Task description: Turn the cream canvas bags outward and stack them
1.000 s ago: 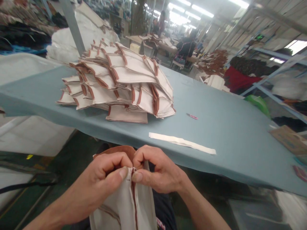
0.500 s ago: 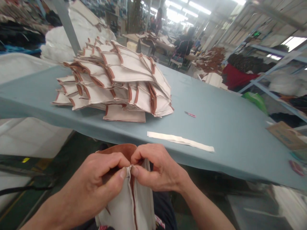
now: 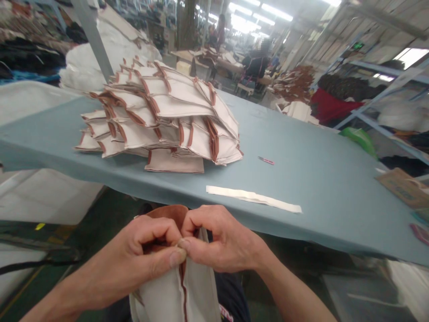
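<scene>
Below the table's near edge I hold a cream fabric bag (image 3: pixel 187 290) with brown trim. My left hand (image 3: pixel 144 255) and my right hand (image 3: pixel 217 241) both pinch its top edge at the brown seam, thumbs touching, fingers curled. A brown piece of the bag shows just behind my knuckles. On the blue-grey table (image 3: pixel 318 179) beyond my hands lies a tall fanned pile of similar cream bags (image 3: pixel 161 116) with brown trim.
A long white strip (image 3: pixel 254 198) lies on the table near its front edge. Small pink snips (image 3: pixel 267 160) lie right of the pile. A cardboard box (image 3: pixel 402 188) sits at the far right. Metal shelving and other workers stand in the background.
My thumbs have closed together over the seam and the bag has slipped slightly lower. The view shifted a little.
</scene>
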Tool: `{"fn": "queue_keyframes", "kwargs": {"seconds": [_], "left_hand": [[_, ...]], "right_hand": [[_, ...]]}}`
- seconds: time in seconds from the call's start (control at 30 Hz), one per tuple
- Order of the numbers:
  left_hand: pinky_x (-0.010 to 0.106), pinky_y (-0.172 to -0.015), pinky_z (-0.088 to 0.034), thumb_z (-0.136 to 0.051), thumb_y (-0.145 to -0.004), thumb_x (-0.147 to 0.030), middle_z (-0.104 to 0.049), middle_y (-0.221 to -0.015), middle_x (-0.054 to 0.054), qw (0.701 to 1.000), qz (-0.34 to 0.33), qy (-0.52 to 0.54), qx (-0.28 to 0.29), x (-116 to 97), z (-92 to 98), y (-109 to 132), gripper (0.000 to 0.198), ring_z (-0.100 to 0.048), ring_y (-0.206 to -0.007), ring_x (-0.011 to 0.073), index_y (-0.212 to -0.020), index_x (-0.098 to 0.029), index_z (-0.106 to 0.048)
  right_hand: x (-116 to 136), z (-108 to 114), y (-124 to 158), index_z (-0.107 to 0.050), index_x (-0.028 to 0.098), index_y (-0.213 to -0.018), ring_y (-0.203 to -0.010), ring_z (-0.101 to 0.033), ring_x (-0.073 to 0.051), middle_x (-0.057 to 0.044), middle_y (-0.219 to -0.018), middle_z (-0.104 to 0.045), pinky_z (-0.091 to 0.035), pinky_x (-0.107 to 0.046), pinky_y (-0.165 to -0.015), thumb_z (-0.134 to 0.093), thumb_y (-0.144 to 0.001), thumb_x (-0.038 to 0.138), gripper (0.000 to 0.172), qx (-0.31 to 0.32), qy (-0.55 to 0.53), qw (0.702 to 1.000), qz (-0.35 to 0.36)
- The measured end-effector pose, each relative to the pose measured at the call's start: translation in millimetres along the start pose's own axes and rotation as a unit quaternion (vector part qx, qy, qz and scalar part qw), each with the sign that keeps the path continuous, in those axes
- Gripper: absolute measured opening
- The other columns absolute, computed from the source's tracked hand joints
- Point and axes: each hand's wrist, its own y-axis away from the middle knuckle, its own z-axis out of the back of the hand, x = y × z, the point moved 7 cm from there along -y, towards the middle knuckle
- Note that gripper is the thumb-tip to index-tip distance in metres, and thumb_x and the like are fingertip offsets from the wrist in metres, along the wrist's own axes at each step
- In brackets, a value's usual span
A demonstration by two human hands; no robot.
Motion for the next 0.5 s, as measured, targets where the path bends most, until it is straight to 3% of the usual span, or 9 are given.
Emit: {"fn": "queue_keyframes", "kwargs": {"seconds": [0.2,0.3,0.5], "left_hand": [[0.016,-0.059,-0.043,-0.07,-0.105,-0.049,-0.055,-0.07,-0.005,0.999,-0.007,0.015,0.028,7.8,5.9,6.6,0.042,-0.051,-0.065,0.012,-0.074,-0.021,-0.067],[0.017,-0.056,-0.041,-0.069,-0.104,-0.047,-0.058,-0.072,-0.005,0.999,0.009,-0.01,0.046,6.2,9.0,9.4,0.039,-0.052,-0.064,0.0119,-0.076,-0.021,-0.068],[0.019,-0.055,-0.04,-0.056,-0.104,-0.039,-0.06,-0.073,-0.004,0.995,0.012,-0.095,0.021,0.0,20.1,17.7,0.033,-0.053,-0.064,0.0129,-0.077,-0.022,-0.065]], "right_hand": [[6.7,1.0,-0.5,-0.058,0.024,-0.082,-0.071,-0.054,-0.013,0.005,-0.077,-0.063,-0.044,-0.027,-0.076,-0.066,-0.101,0.032,0.022,0.026,-0.008,1.0,0.007],[12.2,-0.7,0.3,-0.059,0.025,-0.085,-0.072,-0.055,-0.013,0.005,-0.079,-0.066,-0.043,-0.028,-0.078,-0.071,-0.095,0.031,0.017,0.012,0.045,0.999,0.013],[20.3,-10.3,-2.6,-0.054,0.025,-0.079,-0.065,-0.048,-0.013,0.006,-0.072,-0.062,-0.035,-0.03,-0.069,-0.077,-0.084,0.031,0.024,0.009,0.152,0.988,0.002]]}}
